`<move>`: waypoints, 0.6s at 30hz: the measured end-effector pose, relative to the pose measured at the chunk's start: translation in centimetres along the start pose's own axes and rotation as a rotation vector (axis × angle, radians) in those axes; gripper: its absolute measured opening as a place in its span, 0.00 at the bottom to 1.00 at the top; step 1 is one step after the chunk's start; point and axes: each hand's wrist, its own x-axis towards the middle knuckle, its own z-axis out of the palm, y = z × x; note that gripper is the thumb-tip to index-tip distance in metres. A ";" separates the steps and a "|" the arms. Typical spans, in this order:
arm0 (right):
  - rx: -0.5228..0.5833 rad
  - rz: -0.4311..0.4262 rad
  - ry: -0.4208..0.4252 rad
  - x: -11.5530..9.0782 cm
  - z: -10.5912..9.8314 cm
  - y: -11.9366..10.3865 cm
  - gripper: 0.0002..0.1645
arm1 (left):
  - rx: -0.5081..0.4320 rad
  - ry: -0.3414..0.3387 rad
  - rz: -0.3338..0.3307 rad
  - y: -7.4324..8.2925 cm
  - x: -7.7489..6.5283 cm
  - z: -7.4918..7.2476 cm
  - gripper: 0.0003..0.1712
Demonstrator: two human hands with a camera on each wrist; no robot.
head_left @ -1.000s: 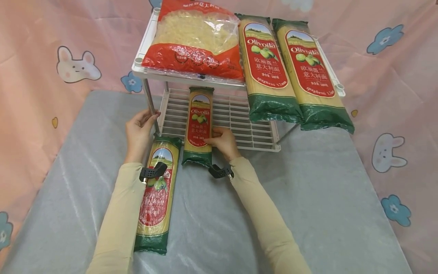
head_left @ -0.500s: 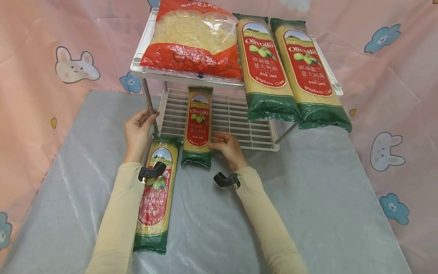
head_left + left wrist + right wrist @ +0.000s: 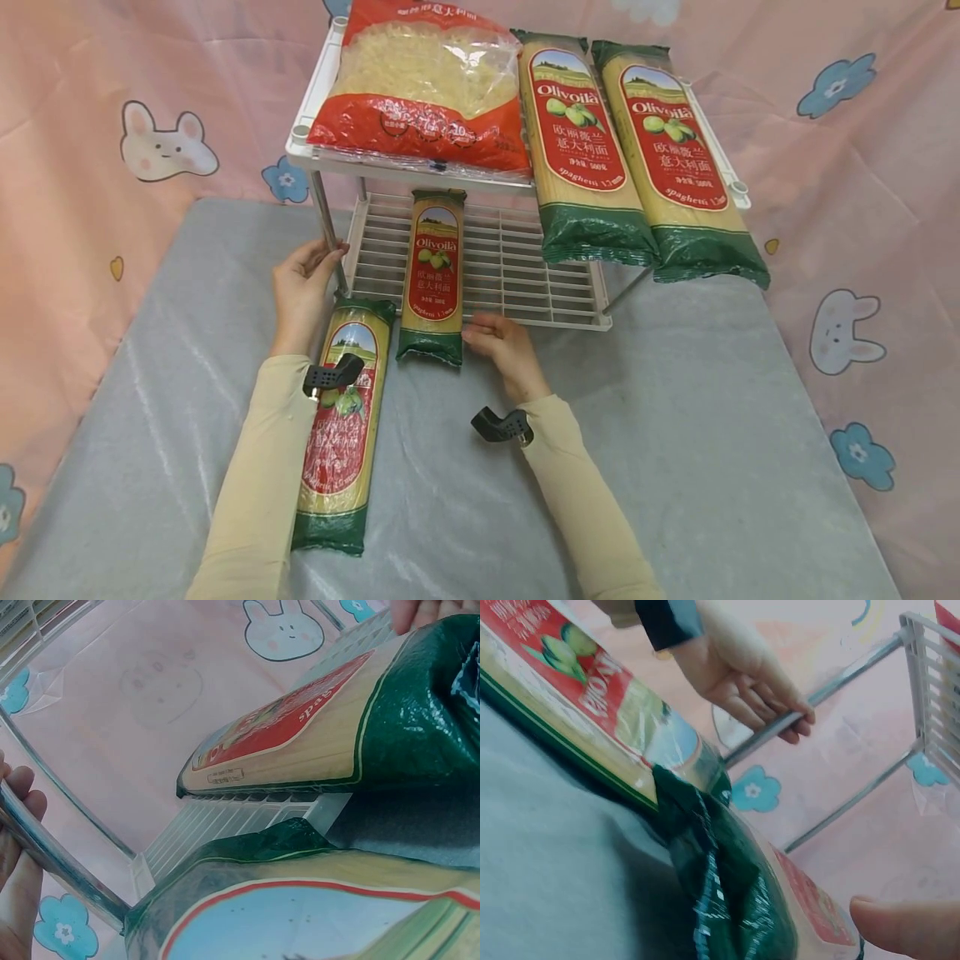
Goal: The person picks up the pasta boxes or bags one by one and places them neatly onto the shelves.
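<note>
My left hand grips the front left metal post of a white two-tier rack, thumb and fingers around it. A spaghetti pack with green ends and a red label lies on the lower shelf, its near end jutting past the front edge. Beside that end is my right hand, fingers loosely extended, fingertips right at the pack's lower right edge. In the right wrist view its thumb shows alongside the pack. A second spaghetti pack lies on the table, partly under my left forearm.
On the upper shelf sit a red bag of pasta and two spaghetti packs, one beside the other, their near ends overhanging. A grey cloth covers the table; a pink curtain hangs behind.
My right hand has let go of the shelf pack's face and drawn back toward me along its right side to the near end. The pack and my left hand stay put.
</note>
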 end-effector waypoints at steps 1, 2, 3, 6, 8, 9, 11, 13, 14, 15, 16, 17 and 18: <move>0.014 0.000 0.000 -0.3 0.1 0.1 0.22 | -0.002 0.000 0.002 0.0 0.0 0.0 0.14; 0.027 0.001 -0.001 -0.5 0.1 0.2 0.22 | -0.004 0.000 0.003 0.0 0.0 0.0 0.14; 0.033 0.000 -0.003 -0.8 0.2 0.3 0.22 | -0.008 0.000 0.005 0.0 0.0 0.1 0.14; 0.049 0.003 -0.008 -1.5 0.4 0.6 0.22 | -0.022 -0.001 0.003 0.0 -0.1 0.1 0.14; 0.051 0.006 -0.014 -1.9 0.5 0.8 0.22 | -0.030 0.001 -0.001 0.0 -0.1 0.2 0.14; 0.051 0.005 -0.015 -2.1 0.5 0.8 0.22 | -0.036 0.002 -0.004 0.1 -0.1 0.2 0.14; 0.053 0.013 -0.015 -2.5 0.7 1.0 0.22 | -0.040 0.004 -0.007 0.0 -0.1 0.1 0.13; 0.058 0.019 -0.016 -2.8 0.8 1.2 0.23 | -0.038 0.004 -0.011 0.0 -0.1 0.1 0.14; 0.060 0.022 -0.014 -2.9 0.9 1.2 0.23 | -0.037 0.003 -0.010 0.0 -0.1 0.1 0.14; 0.064 0.026 -0.009 -3.1 1.0 1.3 0.23 | -0.037 0.001 -0.009 0.0 -0.1 0.1 0.14; 0.070 0.029 -0.004 -3.2 1.1 1.4 0.23 | -0.034 0.000 -0.010 0.0 -0.1 0.1 0.14; 0.074 0.029 0.004 -3.4 1.1 1.5 0.24 | -0.033 0.000 -0.010 0.0 -0.1 0.1 0.14; 0.082 0.029 0.011 -3.5 1.2 1.7 0.24 | -0.032 -0.002 -0.011 0.0 -0.1 0.1 0.15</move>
